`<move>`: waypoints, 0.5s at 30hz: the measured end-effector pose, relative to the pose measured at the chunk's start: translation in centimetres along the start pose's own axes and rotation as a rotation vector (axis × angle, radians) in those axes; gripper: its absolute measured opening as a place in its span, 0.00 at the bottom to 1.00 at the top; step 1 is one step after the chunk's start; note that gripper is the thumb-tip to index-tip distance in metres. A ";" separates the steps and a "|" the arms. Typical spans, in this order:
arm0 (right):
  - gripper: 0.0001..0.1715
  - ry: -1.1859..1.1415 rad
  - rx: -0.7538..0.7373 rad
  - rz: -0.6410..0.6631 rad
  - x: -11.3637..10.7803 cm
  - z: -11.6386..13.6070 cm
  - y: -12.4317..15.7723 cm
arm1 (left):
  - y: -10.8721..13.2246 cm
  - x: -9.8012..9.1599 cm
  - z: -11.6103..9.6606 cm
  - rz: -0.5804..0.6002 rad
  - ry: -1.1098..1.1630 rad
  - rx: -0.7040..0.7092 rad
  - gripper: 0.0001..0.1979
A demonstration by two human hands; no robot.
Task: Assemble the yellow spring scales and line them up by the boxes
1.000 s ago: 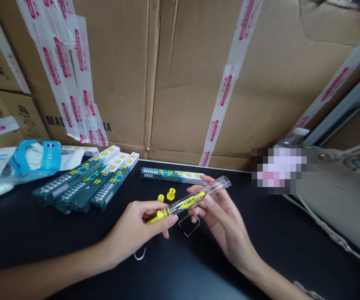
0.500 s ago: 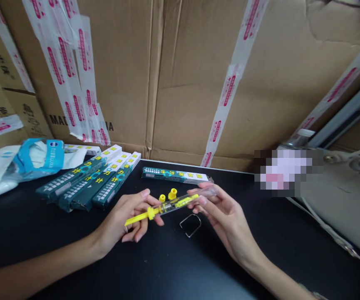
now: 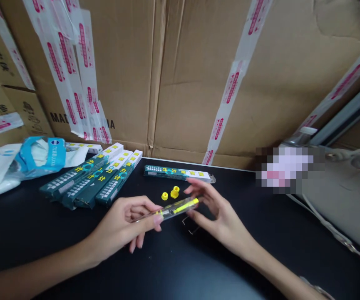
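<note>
A clear plastic tube, apparently a spring scale (image 3: 167,211), lies slanted between my hands, with yellow parts and a dark coil showing inside. My left hand (image 3: 130,218) pinches it between thumb and fingers near its middle; the tube's left end runs into that hand. My right hand (image 3: 214,210) is spread around the tube's right end, thumb below and fingers above, seemingly apart from it. Behind the tube, two small yellow caps (image 3: 175,191) stand on the table. A bent metal wire loop (image 3: 192,230) lies partly hidden beneath my right thumb.
Several dark green and white narrow boxes (image 3: 89,177) lie at the left, and another narrow box (image 3: 176,172) rests at the back. A blue wipes packet (image 3: 42,156) is farther left. Cardboard (image 3: 195,75) walls the black table (image 3: 167,266); a beige bag (image 3: 348,196) stands right.
My left hand has shifted its hold onto the clear tube, and the yellow flange and rod at its left no longer show. My right hand has let go of the tube's right end.
</note>
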State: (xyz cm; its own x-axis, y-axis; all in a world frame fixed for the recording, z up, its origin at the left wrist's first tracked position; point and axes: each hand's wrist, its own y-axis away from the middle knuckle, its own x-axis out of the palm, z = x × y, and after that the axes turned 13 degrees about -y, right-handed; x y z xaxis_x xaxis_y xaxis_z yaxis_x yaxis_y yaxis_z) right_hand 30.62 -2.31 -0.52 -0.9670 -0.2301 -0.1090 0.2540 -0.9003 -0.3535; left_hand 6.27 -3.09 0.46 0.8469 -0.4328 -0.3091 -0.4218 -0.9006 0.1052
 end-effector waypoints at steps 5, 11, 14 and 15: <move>0.23 0.252 0.017 -0.088 -0.8 -2.3 -1.9 | 0.3 -0.9 0.5 -0.002 0.061 0.053 0.18; 0.09 0.278 0.031 -0.007 -0.3 -2.9 -2.5 | -0.5 -1.3 0.4 -0.027 -0.011 -0.032 0.26; 0.13 0.042 0.092 -0.085 -0.6 -2.6 -1.5 | -0.6 -1.4 0.4 -0.012 -0.025 -0.059 0.25; 0.15 -0.053 0.110 -0.114 -0.7 -2.4 -1.1 | -0.6 -1.5 0.5 -0.009 -0.028 -0.068 0.25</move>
State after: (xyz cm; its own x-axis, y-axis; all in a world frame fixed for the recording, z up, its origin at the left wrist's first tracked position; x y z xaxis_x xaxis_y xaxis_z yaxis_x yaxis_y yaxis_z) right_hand 31.02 -0.32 -2.26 -0.9898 -0.1405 -0.0236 0.1418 -0.9561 -0.2566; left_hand 5.12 -1.94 0.41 0.8407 -0.4240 -0.3369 -0.3904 -0.9056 0.1657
